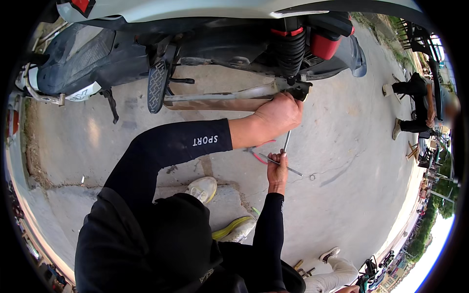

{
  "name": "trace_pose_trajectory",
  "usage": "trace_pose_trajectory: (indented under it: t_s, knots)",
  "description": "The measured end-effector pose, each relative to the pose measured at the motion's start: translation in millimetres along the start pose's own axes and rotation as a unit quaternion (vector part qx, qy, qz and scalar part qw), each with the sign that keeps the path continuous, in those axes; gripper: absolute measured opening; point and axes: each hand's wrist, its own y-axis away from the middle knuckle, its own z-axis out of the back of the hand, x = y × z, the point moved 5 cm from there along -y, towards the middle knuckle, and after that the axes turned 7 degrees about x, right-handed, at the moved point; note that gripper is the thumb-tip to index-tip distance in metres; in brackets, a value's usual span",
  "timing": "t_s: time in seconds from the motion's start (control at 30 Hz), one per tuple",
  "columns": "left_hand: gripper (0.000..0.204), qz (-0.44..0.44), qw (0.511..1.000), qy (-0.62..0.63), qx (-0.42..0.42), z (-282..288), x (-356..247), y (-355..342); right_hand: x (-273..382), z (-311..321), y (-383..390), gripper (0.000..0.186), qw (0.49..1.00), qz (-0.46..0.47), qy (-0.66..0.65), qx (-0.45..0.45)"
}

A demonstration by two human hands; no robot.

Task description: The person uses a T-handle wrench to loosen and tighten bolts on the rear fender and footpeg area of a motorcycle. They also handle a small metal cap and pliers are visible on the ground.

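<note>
My left hand is closed around the lower end of a long metal bar under a scooter, just below the black shock spring and its mount bracket. Its fingers are hidden behind the part. Below it, my right hand grips a T-shaped metal wrench; the shaft points up toward the left hand and the crossbar lies across the fingers. Red-handled pliers lie on the concrete beside that hand.
A folded footpeg and a kickstand hang under the scooter. A small ring lies on the concrete. My pale shoes are below. Another person's legs stand at the right, and a white-trousered leg is at the bottom.
</note>
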Motion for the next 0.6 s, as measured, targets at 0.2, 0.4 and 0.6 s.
trace_pose_trajectory:
  t_s: [0.2, 0.4, 0.6]
  knots:
    - [0.015, 0.014, 0.999, 0.045, 0.004, 0.0, 17.7, 2.4, -0.7, -21.2, 2.9, 0.023, 1.000, 0.020, 0.009, -0.007]
    - [0.013, -0.013, 0.998, 0.068, -0.005, 1.6, 40.6, 0.6, 7.9, -35.6, 18.4, 0.023, 1.000, 0.021, 0.002, -0.013]
    - [0.014, -0.032, 0.997, 0.061, -0.028, 10.4, 48.0, -3.7, 5.5, -49.5, 31.1, 0.026, 0.999, 0.025, -0.026, -0.038]
